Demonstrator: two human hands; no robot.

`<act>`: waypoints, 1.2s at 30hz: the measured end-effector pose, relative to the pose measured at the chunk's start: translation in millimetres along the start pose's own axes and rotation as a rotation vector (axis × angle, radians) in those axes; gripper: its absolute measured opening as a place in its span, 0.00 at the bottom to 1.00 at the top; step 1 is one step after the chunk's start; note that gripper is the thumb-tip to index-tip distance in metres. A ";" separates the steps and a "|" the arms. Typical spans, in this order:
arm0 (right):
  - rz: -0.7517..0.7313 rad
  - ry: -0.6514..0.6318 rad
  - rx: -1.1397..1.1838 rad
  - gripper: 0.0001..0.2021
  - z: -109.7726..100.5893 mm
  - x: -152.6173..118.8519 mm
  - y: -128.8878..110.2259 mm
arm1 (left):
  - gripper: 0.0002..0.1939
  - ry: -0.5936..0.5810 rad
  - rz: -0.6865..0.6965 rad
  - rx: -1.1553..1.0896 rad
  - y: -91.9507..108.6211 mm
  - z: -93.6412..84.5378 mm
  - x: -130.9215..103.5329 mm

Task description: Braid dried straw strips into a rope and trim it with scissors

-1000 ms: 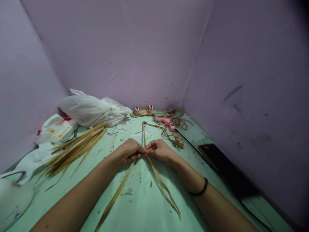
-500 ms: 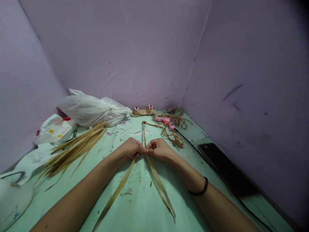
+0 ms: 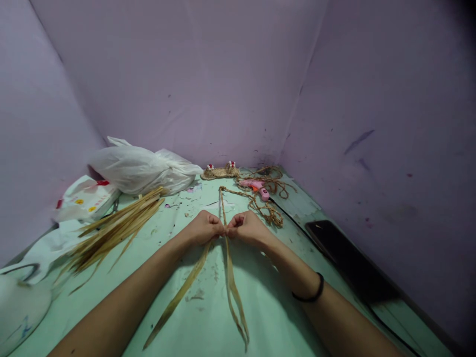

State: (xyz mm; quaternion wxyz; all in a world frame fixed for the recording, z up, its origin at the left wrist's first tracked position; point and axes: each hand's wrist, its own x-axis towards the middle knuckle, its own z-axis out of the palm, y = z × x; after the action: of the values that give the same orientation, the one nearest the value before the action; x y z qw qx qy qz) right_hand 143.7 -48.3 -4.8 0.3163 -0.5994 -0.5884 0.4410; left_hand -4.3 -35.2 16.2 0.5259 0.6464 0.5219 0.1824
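Right strip (image 3: 231,277): swung inward, nearer the left strip (image 3: 182,292).
Left hand (image 3: 205,228): pinching the cord (image 3: 223,204).
Right hand (image 3: 246,228): pinching it too, fingertips beside the left's.

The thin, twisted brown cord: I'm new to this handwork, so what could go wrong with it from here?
If the left hand or right hand loosens its pinch, the thin brown cord might unwind, since the long tan leaf strips hang loose below. Beyond the hands, the cord leads towards loose brown coils, which could tangle or catch on the pink glue gun close by.
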 end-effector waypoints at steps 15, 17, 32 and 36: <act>0.113 -0.070 -0.209 0.04 -5.9 -12.6 -19.7 | 0.10 0.093 -0.115 -0.011 8.9 8.8 -5.4; 0.057 -0.035 -0.339 0.05 -0.5 -18.7 -26.4 | 0.10 0.120 -0.200 -0.037 12.3 10.0 -7.9; -0.173 0.073 -0.727 0.11 13.4 -45.5 -52.3 | 0.07 -0.121 -0.094 -0.246 3.1 -15.0 -5.1; -0.176 -0.019 -0.700 0.09 8.7 -49.2 -56.9 | 0.06 -0.103 -0.124 -0.204 -0.7 -13.7 -2.7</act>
State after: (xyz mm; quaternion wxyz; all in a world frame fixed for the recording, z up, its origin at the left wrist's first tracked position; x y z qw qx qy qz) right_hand 115.6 -91.8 50.4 0.1229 -0.6144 -0.7560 0.1895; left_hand -16.4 -30.9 21.6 0.6251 0.5646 0.5120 0.1683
